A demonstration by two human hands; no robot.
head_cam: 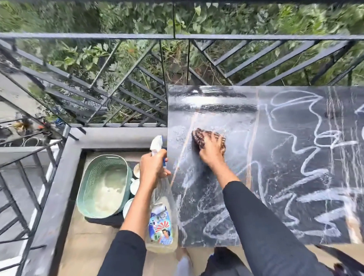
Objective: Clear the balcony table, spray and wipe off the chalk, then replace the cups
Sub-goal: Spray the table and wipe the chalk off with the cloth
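The dark marble table [289, 162] fills the right half of the view, with white chalk scribbles [300, 142] over its middle and right. Its far left corner is wet and smeared. My right hand [212, 151] presses a brown patterned cloth [199, 136] flat on the tabletop near the left edge. My left hand [153, 167] grips the neck of a clear spray bottle [161, 226] with a white nozzle, held just off the table's left edge. White cups [135, 185] stand on the floor beside a green basket, partly hidden by my left arm.
A green woven basket [103, 186] sits on the balcony floor left of the table. A black metal railing [137, 78] runs along the far and left sides, with foliage beyond. A low grey ledge [57, 185] borders the floor. My feet show below the table's near edge.
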